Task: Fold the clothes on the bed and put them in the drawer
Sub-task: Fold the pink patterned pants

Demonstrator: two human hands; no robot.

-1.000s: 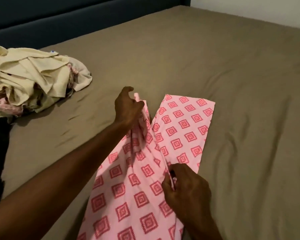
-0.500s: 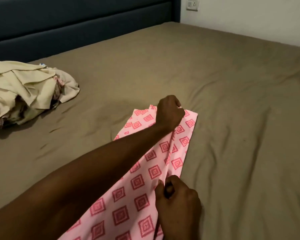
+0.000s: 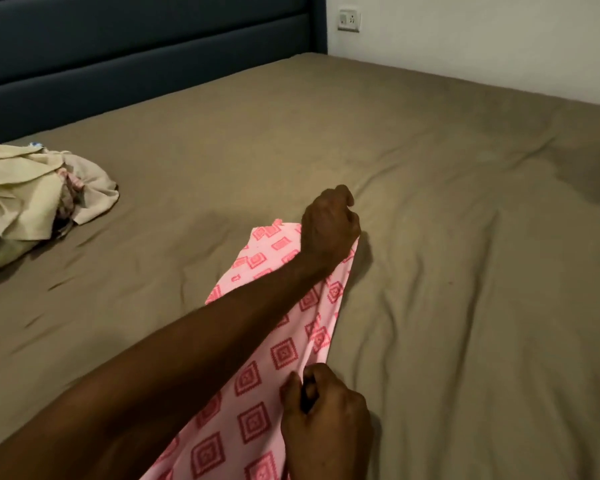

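Observation:
A pink garment (image 3: 257, 403) with red diamond prints lies lengthwise on the olive bed sheet (image 3: 465, 271), running from the bottom edge toward the middle. My left hand (image 3: 328, 226) reaches across it and grips its far right corner, fingers curled round the cloth. My right hand (image 3: 321, 414) pinches the garment's right edge nearer to me. One leg lies folded over the other. A pile of unfolded cream and patterned clothes (image 3: 32, 199) sits at the left. No drawer is in view.
A dark blue padded headboard (image 3: 136, 57) runs along the back left. A white wall with a socket (image 3: 349, 19) stands behind the bed. The wrinkled sheet stretches wide to the right of the garment.
My left hand carried the left leg over onto the right leg and moved to the far right corner. My right hand kept its pinch on the edge. The view tilted up.

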